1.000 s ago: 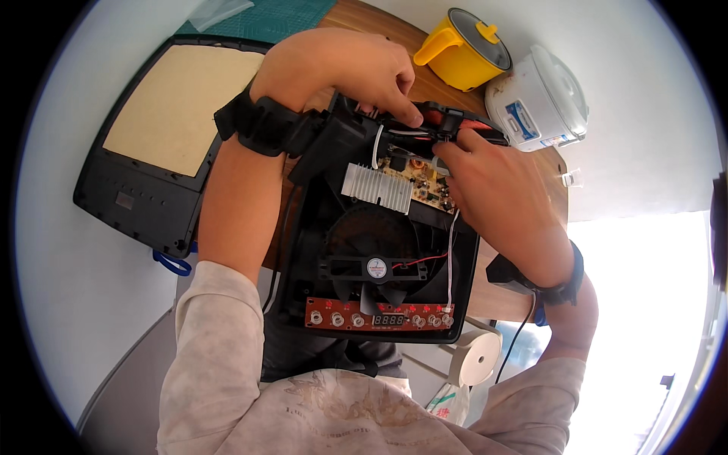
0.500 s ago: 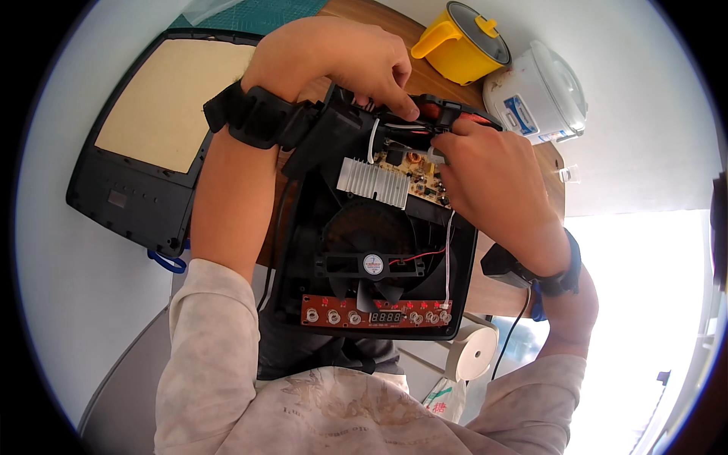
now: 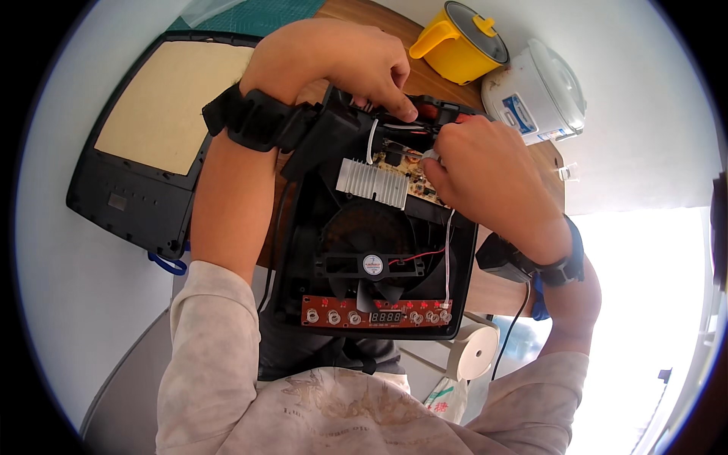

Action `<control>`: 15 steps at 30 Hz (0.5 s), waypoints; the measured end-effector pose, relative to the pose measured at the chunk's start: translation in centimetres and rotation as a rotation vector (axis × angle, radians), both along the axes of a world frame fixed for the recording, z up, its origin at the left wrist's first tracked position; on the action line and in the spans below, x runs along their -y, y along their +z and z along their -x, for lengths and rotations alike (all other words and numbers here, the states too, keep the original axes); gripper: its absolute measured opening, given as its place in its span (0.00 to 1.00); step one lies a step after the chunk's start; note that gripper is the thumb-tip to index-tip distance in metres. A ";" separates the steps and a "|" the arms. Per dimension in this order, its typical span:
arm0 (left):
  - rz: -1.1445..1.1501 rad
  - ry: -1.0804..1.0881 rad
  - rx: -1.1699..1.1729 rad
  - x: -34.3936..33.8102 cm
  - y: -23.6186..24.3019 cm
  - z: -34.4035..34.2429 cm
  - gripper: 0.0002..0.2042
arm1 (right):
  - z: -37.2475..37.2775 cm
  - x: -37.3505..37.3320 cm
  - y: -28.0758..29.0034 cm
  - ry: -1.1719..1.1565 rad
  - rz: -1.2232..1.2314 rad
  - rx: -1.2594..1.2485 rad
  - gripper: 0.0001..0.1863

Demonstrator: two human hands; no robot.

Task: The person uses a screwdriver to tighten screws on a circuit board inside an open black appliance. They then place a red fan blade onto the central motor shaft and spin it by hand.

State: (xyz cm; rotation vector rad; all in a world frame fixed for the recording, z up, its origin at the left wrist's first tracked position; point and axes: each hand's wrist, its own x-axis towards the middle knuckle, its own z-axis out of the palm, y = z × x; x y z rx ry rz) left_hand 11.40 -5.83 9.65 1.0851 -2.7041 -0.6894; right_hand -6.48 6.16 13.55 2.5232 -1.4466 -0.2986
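Observation:
The opened black housing of what looks like an induction cooker lies in front of me. In it are a fan, a silver heat sink, a tan circuit board and a reddish control board at the near edge. My left hand reaches over the far edge, fingers closed by a dark part with reddish patches; what they grip is hidden. Over the circuit board, my right hand is closed on a slim tool with a pale end, its thin shaft pointing left.
The black cover with a cream sheet lies at the left. A yellow pot and a white rice cooker stand at the far right. A green mat is at the far left. A red wire and a white cable run inside the housing.
My right hand has shifted slightly and turned, its fingertips lower over the circuit board, and the tool's thin shaft now shows. My left hand stays nearly in place.

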 end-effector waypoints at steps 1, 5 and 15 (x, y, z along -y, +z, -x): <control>-0.004 -0.003 0.002 -0.1 0.1 0.0 0.25 | -0.1 0.0 0.1 -0.004 -0.006 -0.004 0.04; -0.032 -0.022 -0.021 -0.1 0.2 -0.1 0.24 | 0.0 0.2 0.6 0.065 -0.001 -0.013 0.02; -0.070 0.035 -0.045 -0.4 0.4 0.4 0.21 | 2.7 1.1 0.5 0.251 0.072 -0.011 0.04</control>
